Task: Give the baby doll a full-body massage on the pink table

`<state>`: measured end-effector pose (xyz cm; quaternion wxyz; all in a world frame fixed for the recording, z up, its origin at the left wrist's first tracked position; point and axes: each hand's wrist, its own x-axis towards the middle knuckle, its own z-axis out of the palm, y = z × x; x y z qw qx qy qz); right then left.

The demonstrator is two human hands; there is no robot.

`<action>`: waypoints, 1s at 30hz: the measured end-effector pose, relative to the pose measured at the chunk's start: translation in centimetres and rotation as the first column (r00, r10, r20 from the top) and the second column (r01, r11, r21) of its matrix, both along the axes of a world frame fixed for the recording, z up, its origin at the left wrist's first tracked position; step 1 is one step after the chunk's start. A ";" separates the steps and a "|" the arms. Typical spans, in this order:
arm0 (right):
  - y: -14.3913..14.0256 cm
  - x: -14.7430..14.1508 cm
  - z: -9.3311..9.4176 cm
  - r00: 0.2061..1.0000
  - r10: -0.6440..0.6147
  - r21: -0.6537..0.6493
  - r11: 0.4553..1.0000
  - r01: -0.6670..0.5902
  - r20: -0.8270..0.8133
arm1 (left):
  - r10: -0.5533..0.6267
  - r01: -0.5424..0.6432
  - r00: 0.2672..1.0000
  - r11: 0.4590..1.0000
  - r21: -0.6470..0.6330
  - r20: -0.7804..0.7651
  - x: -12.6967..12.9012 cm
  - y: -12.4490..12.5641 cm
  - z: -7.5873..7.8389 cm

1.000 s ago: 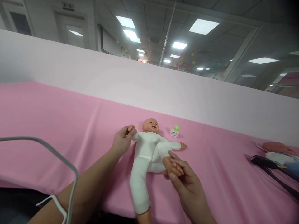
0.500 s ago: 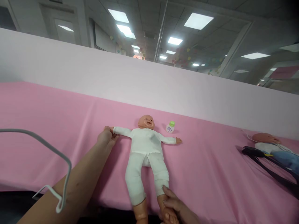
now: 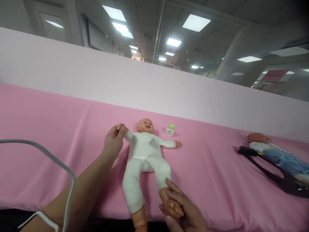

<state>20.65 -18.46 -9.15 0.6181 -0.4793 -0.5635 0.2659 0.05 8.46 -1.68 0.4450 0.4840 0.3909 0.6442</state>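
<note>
Doll (image 3: pixel 145 151) lies head at twelve o'clock, feet over the table's (image 3: pixel 48 129) near edge; left hand (image 3: pixel 113 141) pinches its wrist, right hand (image 3: pixel 183 212) grips its foot.

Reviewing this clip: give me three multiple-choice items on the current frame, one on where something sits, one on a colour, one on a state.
1. Where is the small bottle?
A. beside the doll's head
B. at the doll's feet
C. in the left hand

2. What colour is the bottle's cap?
A. red
B. green
C. black

3. What is the right hand doing?
A. lying flat on the pink cloth
B. gripping the doll's foot
C. lifting the bottle

Answers: 1 A, it stands on the cloth next to the head of the doll. 2 B, the cap is plainly green. 3 B, its fingers wrap the foot, while the left hand holds the doll's hand.
</note>
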 end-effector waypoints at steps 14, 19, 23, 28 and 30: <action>10.5 -0.1 6.8 0.994 0.035 -0.092 0.995 -0.026 0.103 | -0.135 0.480 0.559 0.857 0.187 -0.818 2.0 -3.9 0.6; 12.2 -0.4 6.3 0.995 0.023 -0.087 0.996 -0.014 0.096 | -0.067 0.508 0.503 0.830 0.232 -0.862 1.8 -3.8 0.3; 11.3 -0.4 6.6 0.990 -0.002 -0.053 0.999 0.009 0.143 | -0.082 0.406 0.619 0.885 0.229 -0.781 1.5 -3.6 0.1; 7.2 -0.1 6.6 0.981 -0.053 -0.005 0.998 0.055 0.188 | -0.089 0.134 0.909 0.987 0.084 -0.407 0.4 -1.6 -0.4; 5.2 0.1 6.1 0.981 -0.057 -0.011 0.998 0.060 0.185 | -0.043 0.049 0.970 0.999 0.019 -0.240 -0.2 -0.3 -0.7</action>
